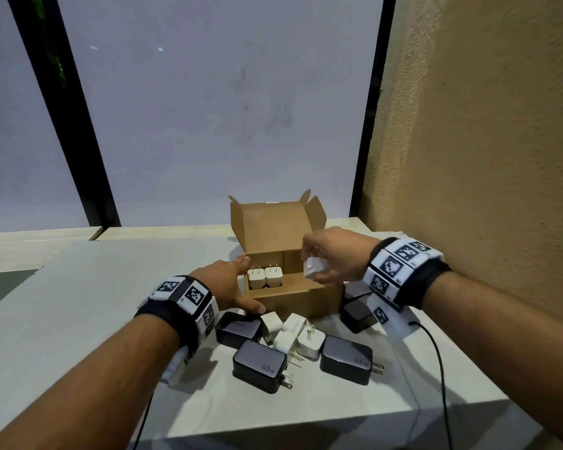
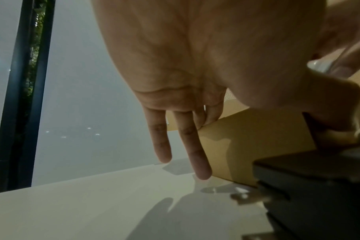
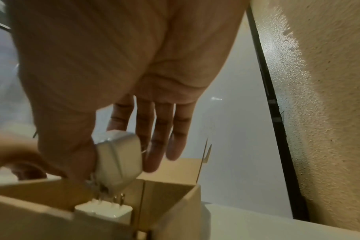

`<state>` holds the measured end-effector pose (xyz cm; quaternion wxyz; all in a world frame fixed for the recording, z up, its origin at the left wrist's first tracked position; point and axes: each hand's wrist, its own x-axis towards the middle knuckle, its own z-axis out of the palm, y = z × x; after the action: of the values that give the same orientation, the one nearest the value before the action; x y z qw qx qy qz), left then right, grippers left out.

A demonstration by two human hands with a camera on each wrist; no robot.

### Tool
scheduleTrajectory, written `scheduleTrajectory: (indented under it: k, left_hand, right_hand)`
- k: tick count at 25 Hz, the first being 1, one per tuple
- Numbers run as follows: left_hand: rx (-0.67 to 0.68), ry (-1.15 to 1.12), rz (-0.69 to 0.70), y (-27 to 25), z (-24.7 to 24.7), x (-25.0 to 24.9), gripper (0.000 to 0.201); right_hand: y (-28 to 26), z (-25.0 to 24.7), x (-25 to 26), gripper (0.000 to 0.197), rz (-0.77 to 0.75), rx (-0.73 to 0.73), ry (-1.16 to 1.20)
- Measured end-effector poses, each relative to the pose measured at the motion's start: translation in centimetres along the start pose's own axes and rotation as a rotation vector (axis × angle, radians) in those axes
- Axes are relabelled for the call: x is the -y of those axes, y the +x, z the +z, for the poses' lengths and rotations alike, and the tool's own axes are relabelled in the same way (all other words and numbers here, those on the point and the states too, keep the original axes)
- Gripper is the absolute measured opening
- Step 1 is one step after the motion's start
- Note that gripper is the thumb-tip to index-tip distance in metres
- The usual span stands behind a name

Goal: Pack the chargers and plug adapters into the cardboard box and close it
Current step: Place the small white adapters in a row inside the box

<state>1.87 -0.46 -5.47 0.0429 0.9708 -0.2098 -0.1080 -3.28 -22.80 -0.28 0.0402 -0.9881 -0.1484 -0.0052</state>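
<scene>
Four black chargers and white adapters ring the box.

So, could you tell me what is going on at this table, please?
A person is packing chargers into an open brown cardboard box on a white table. The right hand holds a small white plug adapter just above the box, where two white adapters already stand side by side, prongs up. The left hand rests with straight fingers against the box's left side, steadying it. Several black 65W chargers and more white adapters lie unpacked in front of the box, whose lid stands open.
</scene>
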Motion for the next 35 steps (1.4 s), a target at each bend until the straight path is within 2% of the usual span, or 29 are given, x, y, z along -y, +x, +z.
scheduleTrajectory:
  k: [4,10,13,15,17,20,24,29,35]
  left_hand:
    - [-0.013,-0.060,0.037,0.3,0.3,0.4,0.112]
    - [-0.033,-0.073,0.061,0.7,0.4,0.8,0.111]
    - [-0.029,-0.041,0.047,0.4,0.3,0.6,0.110]
    - [-0.022,-0.021,0.044,0.4,0.2,0.6,0.111]
    - [-0.011,-0.014,0.039,0.4,0.1,0.6,0.112]
    - [-0.001,-0.002,0.039,0.6,0.0,0.5,0.114]
    - [0.003,0.000,0.033,0.9,0.1,0.7,0.117]
    - [-0.001,-0.011,0.045,1.2,0.3,0.8,0.116]
    - [-0.004,-0.012,0.051,1.3,0.4,1.0,0.117]
  right_hand:
    - [3.7,1.9,0.0,0.043,0.028,0.154,-0.179]
    - [6.0,4.5,-0.1,0.030,0.001,0.283,-0.232]
    - [6.1,4.6,-0.5,0.038,0.001,0.202,-0.175]
    - [5.5,4.1,-1.1,0.032,0.026,0.069,-0.136]
    - [4.5,4.1,-1.7,0.026,0.053,0.031,-0.212]
    - [3.7,4.6,-2.0,0.036,0.053,0.165,-0.356]
    - [4.9,4.4,-1.4,0.049,0.134,0.239,-0.270]
    - [6.2,5.2,-0.7,0.039,0.081,0.234,-0.300]
    - [6.5,5.2,-0.5,0.041,0.101,0.276,-0.296]
